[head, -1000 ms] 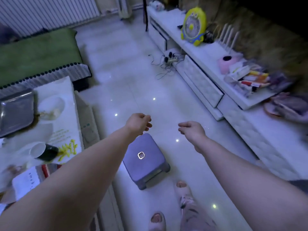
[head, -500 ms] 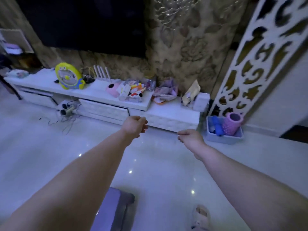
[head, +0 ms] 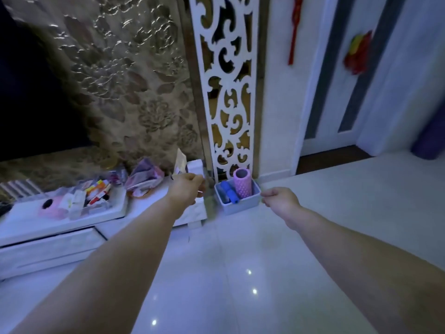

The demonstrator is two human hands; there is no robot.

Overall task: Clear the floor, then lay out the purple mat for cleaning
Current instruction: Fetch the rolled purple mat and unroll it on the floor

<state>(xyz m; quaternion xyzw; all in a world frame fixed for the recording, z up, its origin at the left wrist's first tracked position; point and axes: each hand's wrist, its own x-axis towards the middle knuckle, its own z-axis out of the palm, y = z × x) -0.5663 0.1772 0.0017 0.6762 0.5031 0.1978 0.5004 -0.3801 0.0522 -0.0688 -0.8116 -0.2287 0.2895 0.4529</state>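
at the far right edge, a rolled purple mat (head: 429,138) stands against the wall, blurred and cut off by the frame.
left hand (head: 186,190) and right hand (head: 280,201) hover over open floor (head: 240,249), each grip loosely curled and empty; a bin (head: 237,207) sits ahead.

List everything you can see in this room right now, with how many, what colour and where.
purple mat: one, purple, apparently rolled, far right beyond the door
screen: one, white, centre
bin: one, white, on the floor below the screen
foam roller: one, pink, upright in the bin
blue rolls: apparently two, blue, in the bin
cabinet: one, white, left
tissue roll: one, pink, on the cabinet
ornaments: two, mostly red, hanging near the door
left hand: one, empty, over the cabinet end
right hand: one, empty, right of the bin
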